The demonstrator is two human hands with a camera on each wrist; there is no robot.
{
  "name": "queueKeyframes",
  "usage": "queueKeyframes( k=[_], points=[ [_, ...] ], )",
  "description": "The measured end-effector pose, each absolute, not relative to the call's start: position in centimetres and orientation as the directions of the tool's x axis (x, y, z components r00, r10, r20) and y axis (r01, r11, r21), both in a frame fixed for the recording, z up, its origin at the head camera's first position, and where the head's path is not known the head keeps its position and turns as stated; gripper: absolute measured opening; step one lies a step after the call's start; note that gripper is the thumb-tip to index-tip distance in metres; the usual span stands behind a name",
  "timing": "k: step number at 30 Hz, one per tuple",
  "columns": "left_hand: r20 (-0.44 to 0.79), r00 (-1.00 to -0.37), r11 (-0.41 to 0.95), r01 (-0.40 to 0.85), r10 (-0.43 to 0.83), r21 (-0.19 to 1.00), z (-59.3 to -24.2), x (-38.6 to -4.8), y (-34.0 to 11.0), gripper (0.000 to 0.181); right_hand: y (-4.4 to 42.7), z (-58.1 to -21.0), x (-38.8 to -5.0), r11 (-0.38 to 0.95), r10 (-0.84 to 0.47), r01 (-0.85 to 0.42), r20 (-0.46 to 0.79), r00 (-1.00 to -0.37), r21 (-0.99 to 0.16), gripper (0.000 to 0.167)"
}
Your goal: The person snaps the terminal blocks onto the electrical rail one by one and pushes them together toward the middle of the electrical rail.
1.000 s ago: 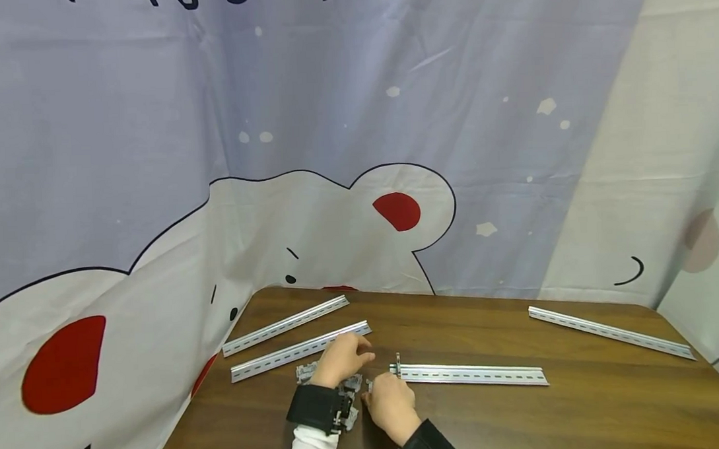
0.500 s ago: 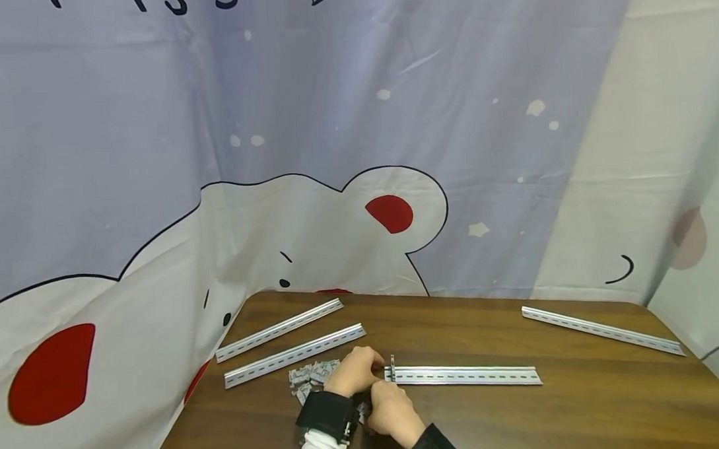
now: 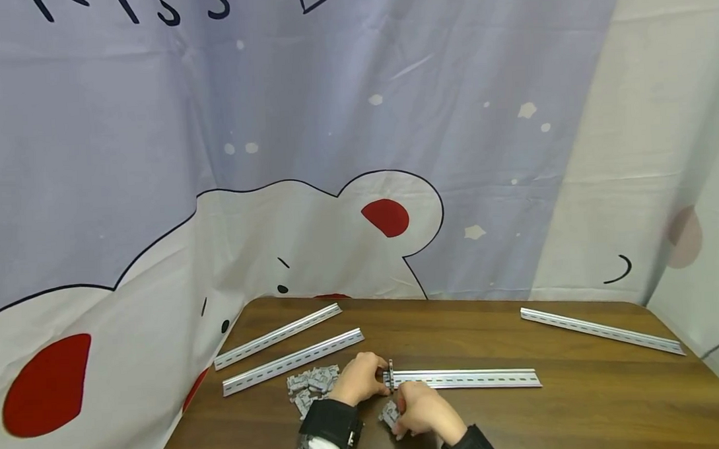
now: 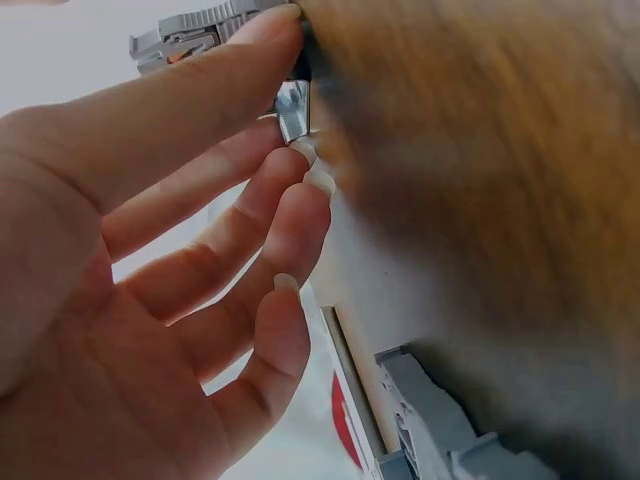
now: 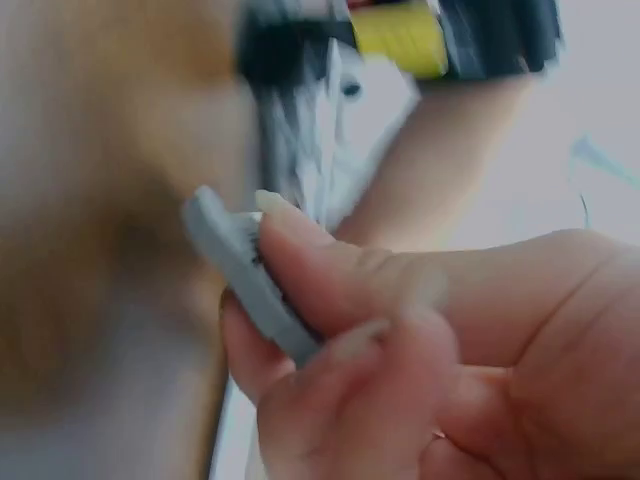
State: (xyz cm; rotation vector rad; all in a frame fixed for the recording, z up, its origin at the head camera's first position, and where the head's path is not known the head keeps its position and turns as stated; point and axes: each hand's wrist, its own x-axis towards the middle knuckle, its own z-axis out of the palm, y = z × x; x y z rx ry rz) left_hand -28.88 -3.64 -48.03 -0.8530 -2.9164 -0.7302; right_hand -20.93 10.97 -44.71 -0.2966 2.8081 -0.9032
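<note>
A slotted metal DIN rail (image 3: 472,379) lies across the middle of the table, a thin grey terminal block (image 3: 391,375) standing upright near its left end. My left hand (image 3: 357,380) grips that end. In the left wrist view, the thumb lies against the terminal block and fingertips touch the metal rail end (image 4: 293,108). Just in front of the rail, my right hand (image 3: 424,407) pinches another grey terminal block (image 3: 389,414) between thumb and fingers. The right wrist view is blurred, but this flat grey block (image 5: 245,270) shows at the fingertips.
Several grey terminal blocks (image 3: 313,381) lie heaped left of my left hand, partly hidden by it. Two more rails, a far one (image 3: 280,335) and a nearer one (image 3: 293,362), lie slanted at left. Another rail (image 3: 601,331) lies far right. A printed cloth (image 3: 312,239) hangs behind.
My left hand has moved right from over the heap to the rail's left end. My right hand has shifted right, and the block in its fingers has come into view.
</note>
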Motion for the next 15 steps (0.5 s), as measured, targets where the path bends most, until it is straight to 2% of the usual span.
queueKeyframes(
  k=[3,7,11,15],
  points=[
    [0.162,-0.848,0.736,0.521,0.505,0.433,-48.2,-28.9,-3.6,0.040,12.8,-43.8,-21.6,0.749,-0.202,-0.101,-0.081,-0.976,-0.655,0.026],
    [0.177,-0.852,0.740,0.518,0.493,0.429,-48.3,-29.1,-3.6,0.039,14.4,-43.1,-23.3,0.768,-0.113,-0.058,-0.046,-0.993,-0.637,0.019],
    [0.172,-0.858,0.744,0.507,0.484,0.435,-48.3,-29.2,-3.6,0.038,14.7,-43.3,-24.8,0.785,-0.035,-0.006,-0.035,-0.999,-0.619,0.022],
    [0.158,-0.865,0.743,0.492,0.477,0.453,-48.3,-29.1,-3.6,0.037,14.4,-44.1,-25.5,0.770,-0.037,0.000,-0.045,-0.998,-0.638,0.027]
  ],
)
